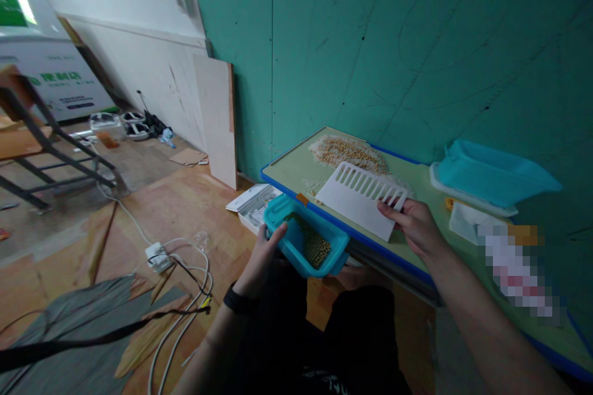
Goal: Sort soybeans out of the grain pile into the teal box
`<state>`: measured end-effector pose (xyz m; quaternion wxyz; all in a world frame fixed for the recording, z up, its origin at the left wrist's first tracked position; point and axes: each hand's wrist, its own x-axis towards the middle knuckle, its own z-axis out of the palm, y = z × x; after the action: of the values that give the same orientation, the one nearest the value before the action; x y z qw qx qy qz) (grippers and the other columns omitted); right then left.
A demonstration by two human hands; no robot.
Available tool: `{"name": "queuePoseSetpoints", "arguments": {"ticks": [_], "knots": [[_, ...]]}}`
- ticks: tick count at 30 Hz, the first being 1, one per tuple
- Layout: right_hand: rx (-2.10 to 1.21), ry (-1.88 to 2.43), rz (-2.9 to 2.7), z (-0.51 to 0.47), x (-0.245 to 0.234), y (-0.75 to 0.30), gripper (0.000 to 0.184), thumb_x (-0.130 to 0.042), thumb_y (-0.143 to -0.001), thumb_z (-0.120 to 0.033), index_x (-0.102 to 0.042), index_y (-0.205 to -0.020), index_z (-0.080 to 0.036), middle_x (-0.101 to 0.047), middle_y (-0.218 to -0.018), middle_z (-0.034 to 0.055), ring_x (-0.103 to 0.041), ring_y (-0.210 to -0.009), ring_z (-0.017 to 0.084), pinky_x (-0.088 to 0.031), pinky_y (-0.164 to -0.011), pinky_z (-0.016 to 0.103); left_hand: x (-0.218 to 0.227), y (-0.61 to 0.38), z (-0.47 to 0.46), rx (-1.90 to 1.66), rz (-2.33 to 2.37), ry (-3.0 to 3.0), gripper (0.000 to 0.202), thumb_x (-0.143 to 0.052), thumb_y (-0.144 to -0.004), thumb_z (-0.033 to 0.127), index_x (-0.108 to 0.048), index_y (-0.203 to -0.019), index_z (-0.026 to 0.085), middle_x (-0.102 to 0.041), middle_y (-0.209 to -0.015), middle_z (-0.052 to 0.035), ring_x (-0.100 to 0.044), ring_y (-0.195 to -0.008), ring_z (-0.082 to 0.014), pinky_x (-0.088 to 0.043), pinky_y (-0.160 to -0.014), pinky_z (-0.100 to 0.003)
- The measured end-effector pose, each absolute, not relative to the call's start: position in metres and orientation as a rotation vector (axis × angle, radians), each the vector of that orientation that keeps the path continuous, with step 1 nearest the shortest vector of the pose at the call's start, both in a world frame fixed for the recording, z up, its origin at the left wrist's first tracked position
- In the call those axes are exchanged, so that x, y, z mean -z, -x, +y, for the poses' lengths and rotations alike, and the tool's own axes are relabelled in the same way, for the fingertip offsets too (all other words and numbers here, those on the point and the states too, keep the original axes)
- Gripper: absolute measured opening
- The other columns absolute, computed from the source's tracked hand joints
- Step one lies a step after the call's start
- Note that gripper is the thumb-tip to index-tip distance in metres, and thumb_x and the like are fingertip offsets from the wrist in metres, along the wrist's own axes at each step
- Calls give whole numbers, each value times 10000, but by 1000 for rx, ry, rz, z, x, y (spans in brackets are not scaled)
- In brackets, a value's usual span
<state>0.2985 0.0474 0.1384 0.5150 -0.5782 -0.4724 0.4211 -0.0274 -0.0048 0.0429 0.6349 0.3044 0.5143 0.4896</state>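
My left hand [269, 253] grips the near-left rim of a blue plastic container [281, 244], held at the table's front edge. Round yellow beans [317, 248] lie in its bottom. In my right hand [417, 225] is a white slotted plastic board [354, 203], thumb on top. The board lies low over the tabletop, its row of slots toward the wall; whether it touches the surface I cannot tell. Just beyond it spreads a pile of yellow beans mixed with white grains [347, 153]. A few loose white grains [312, 186] are scattered left of the board.
The blue-edged table [290, 168] stands against a green wall. At its right are a larger blue basin [500, 173] on a white tray and a blurred-out packet [514, 271]. Below lie an open white box [254, 213], a power strip [158, 257] and loose cables on the floor.
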Motion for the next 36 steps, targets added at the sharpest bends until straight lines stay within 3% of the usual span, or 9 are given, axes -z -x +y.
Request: {"name": "queuePoseSetpoints", "arguments": {"ticks": [5, 9, 15, 22, 28, 36], "knots": [[-997, 1387, -1159, 48, -136, -299, 697, -1091, -426, -785, -847, -762, -224, -854, -801, 71, -770, -737, 280, -636, -698, 400, -43, 28, -5, -1102, 1186, -732, 882, -856, -919, 793, -564, -1571, 277, -708, -1606, -191, -784, -1331, -411, -718, -716, -352], [-1006, 1383, -1168, 49, -133, -299, 695, -1087, -449, -782, -855, -783, -219, -856, -825, 75, -768, -754, 282, -629, -719, 406, -40, 28, -4, -1114, 1169, -726, 855, -851, -935, 775, -561, -1572, 283, -686, -1643, -183, -754, -1397, -419, -739, -743, -375], [-991, 1372, -1205, 49, -130, -302, 673, -1083, -500, -771, -861, -811, -217, -855, -832, 87, -780, -777, 307, -630, -745, 426, -35, 26, 0, -1143, 1164, -657, 926, -928, -845, 777, -570, -1534, 272, -711, -1598, -210, -799, -1316, -438, -747, -722, -401], [-999, 1360, -1203, 49, -128, -302, 682, -1094, -494, -766, -879, -841, -219, -883, -908, 99, -797, -834, 319, -641, -767, 419, -38, 25, -3, -1154, 1158, -662, 886, -913, -876, 756, -582, -1541, 273, -717, -1591, -203, -800, -1317, -434, -747, -729, -404], [-997, 1370, -1190, 48, -128, -302, 693, -1091, -482, -767, -875, -837, -213, -875, -887, 95, -794, -830, 317, -638, -765, 417, -37, 25, -1, -1148, 1167, -652, 931, -928, -841, 780, -569, -1530, 266, -726, -1565, -204, -826, -1246, -419, -741, -705, -396], [-967, 1375, -1208, 47, -128, -303, 677, -1085, -494, -761, -876, -837, -217, -875, -892, 96, -796, -855, 326, -641, -763, 417, -38, 28, -4, -1126, 1162, -704, 857, -877, -911, 769, -577, -1555, 290, -691, -1621, -189, -782, -1345, -398, -735, -723, -351]]}}
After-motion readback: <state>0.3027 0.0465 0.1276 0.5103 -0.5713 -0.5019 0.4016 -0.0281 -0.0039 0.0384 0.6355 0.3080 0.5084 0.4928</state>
